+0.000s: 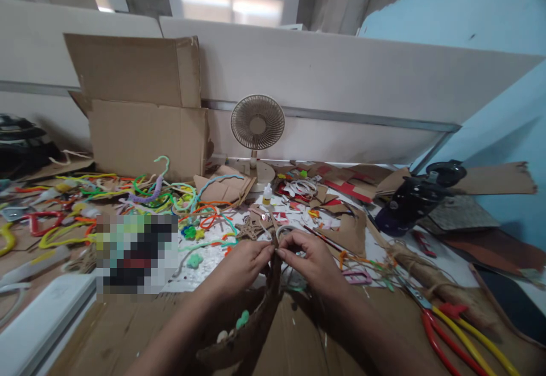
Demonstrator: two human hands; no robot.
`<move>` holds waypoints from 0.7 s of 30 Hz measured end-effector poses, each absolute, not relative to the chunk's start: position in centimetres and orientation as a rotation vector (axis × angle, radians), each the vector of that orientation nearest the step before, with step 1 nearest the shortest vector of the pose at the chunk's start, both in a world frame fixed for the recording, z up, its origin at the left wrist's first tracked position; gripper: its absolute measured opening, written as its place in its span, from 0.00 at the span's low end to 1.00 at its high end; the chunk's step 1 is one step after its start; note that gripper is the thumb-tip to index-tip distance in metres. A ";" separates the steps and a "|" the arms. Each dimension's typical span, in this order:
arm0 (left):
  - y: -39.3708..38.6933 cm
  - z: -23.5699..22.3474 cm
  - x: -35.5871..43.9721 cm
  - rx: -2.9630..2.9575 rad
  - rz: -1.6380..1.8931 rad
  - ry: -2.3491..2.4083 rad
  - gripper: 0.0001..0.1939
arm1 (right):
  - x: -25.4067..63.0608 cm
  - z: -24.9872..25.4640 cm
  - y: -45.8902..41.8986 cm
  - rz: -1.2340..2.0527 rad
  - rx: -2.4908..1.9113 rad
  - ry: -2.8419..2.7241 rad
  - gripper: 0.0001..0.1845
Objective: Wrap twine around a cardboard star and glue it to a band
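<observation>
Both hands meet near mid-view: the left hand (pixel 249 263) pinches the upper end of a curved brown piece (pixel 251 339) between thumb and fingers, and the right hand (pixel 310 259) has its thumb and index finger closed narrowly on the same end. Exact contact between the fingertips too small to resolve. Piece hangs below the hands, over a cardboard sheet (pixel 341 339); mint-green bits (pixel 242 319) and a whitish bit (pixel 222 337) show at its lower part. Just beyond the hands: scraps and a small bottle (pixel 267 195) with yellowish contents. Behind these, a round desk fan (pixel 257 123). Left side: tangled coloured fuzzy stems (pixel 209 217), a green flower shape (pixel 195 260), a pixelated patch, an upright cardboard box (pixel 147 137) farther back. Right side: pink clip (pixel 357 276), twine-wrapped roll (pixel 426 268), scissors (pixel 433 319) with red and yellow handles, dark tumbler (pixel 405 202) tilted in view.
</observation>
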State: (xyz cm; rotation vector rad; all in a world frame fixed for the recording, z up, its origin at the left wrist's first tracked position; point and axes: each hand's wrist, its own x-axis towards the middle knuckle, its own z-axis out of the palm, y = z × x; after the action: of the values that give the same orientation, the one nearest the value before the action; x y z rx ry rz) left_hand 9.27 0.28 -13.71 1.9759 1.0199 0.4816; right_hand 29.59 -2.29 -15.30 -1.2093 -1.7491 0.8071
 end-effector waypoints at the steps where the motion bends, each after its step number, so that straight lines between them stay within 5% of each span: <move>1: 0.3 -13.8 9.2 1.973 0.483 1.020 0.21 | 29.6 -15.3 -2.3 0.808 -1.207 -1.753 0.08; 21: 0.3 -13.8 9.3 2.010 0.487 1.040 0.21 | 29.6 -15.4 -2.1 0.792 -1.221 -1.755 0.06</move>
State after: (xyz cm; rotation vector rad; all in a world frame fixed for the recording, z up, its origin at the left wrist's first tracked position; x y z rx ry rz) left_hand 9.30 0.28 -13.79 2.0098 1.0401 0.4867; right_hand 29.62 -2.15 -15.45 -1.2210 -1.7552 0.7920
